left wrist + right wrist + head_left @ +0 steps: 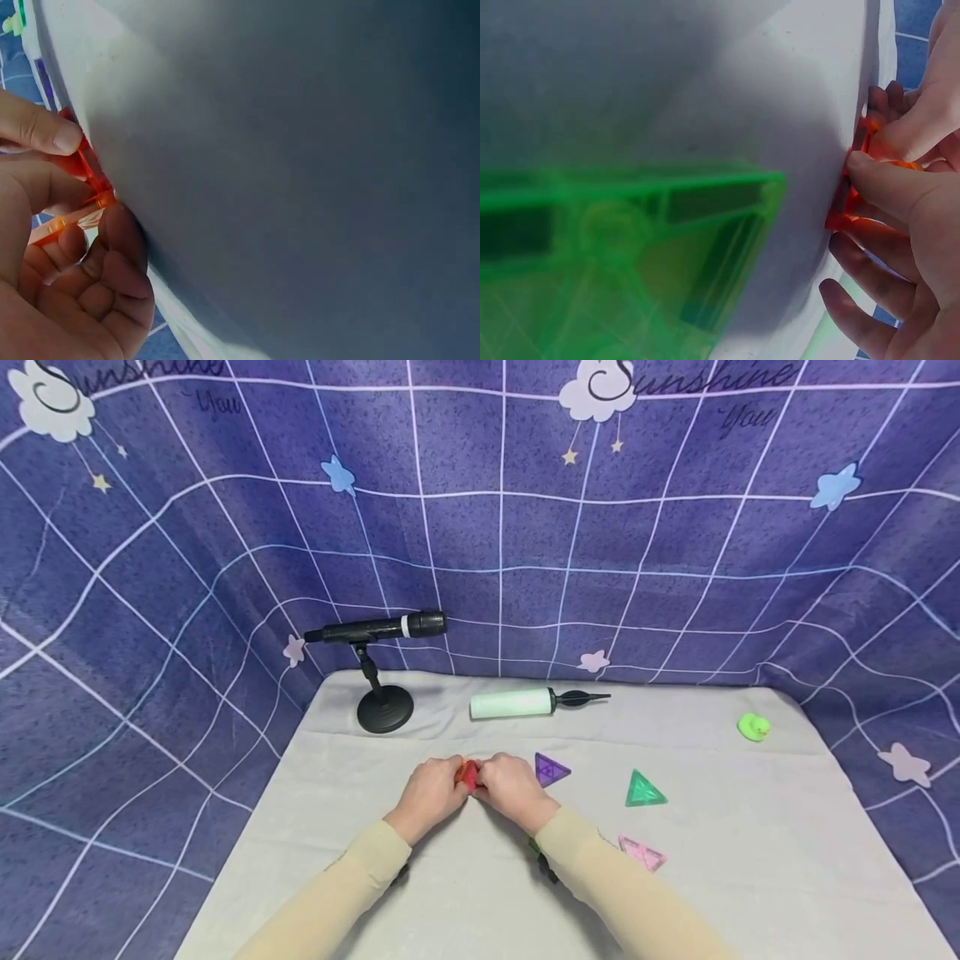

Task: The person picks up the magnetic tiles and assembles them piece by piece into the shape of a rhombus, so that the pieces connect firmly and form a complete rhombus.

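Just below the middle of the head view, I can see the left hand (429,795) pinching an orange piece (56,226) between curled fingers, while the right hand (516,787) grips a red piece (469,774), its outer fingers looser. The two pieces meet at an angle by the fingertips. To set them well, I'd line the edges up along their whole length, hold lightly and keep fingertips off the seam. Both look glossy, see-through and thin; the fingers hide their full outlines.
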Available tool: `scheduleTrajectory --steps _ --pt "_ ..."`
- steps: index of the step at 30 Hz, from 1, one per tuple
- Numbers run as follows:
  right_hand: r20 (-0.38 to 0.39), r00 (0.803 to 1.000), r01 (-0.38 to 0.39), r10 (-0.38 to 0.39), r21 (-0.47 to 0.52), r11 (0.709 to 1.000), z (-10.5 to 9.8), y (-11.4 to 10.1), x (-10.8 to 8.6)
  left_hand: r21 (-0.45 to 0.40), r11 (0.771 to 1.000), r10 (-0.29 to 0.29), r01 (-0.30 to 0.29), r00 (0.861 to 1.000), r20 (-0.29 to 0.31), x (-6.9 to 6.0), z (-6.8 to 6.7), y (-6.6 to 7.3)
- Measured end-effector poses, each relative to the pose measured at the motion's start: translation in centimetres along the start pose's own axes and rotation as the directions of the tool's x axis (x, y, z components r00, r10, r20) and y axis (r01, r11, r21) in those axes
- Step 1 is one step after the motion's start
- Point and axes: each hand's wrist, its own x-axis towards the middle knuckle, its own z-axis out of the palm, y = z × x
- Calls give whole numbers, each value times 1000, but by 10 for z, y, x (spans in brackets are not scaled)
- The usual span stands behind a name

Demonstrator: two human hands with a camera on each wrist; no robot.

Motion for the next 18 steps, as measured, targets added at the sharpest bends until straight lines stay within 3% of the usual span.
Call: scheduleTrajectory --steps 9,18 --pt "36 999 -21 22 -17 1000 0 0 0 -28 1000 0 0 1000 3 -6 -2 -1" --pt "67 998 -19 21 -35 999 -2 -1 0 -30 998 -45 46 998 33 -12 -3 -5"
